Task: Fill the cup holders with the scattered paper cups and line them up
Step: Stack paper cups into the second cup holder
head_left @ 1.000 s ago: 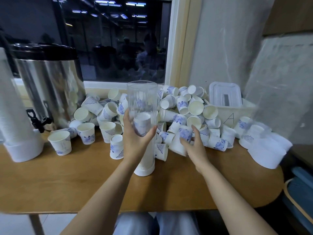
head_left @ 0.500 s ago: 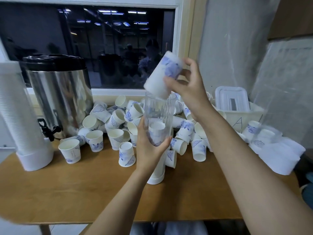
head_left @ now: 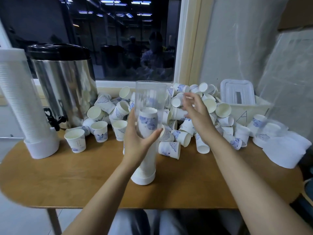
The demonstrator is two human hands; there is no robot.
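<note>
A tall clear cup holder (head_left: 149,99) with a white base stands upright at the middle of the wooden table (head_left: 67,180). My left hand (head_left: 138,143) grips its tube about halfway up. Inside, the top cup (head_left: 147,122) of a stack, white with a blue print, sits bottom up. My right hand (head_left: 197,114) hovers just right of the tube over a heap of scattered paper cups (head_left: 184,128), fingers spread and holding nothing. A second holder (head_left: 22,106), full of cups, stands at the far left.
A steel drinks urn (head_left: 66,85) with a black lid and tap stands at the back left. A white lidded box (head_left: 238,92) marked A sits at the back right. Another clear holder (head_left: 284,138) lies on its side at the right edge. Several upright cups (head_left: 76,140) stand in front of the urn.
My right hand held a cup above the tube's mouth; that cup now sits inside on the stack, and the hand has come down empty to the right, over the heap.
</note>
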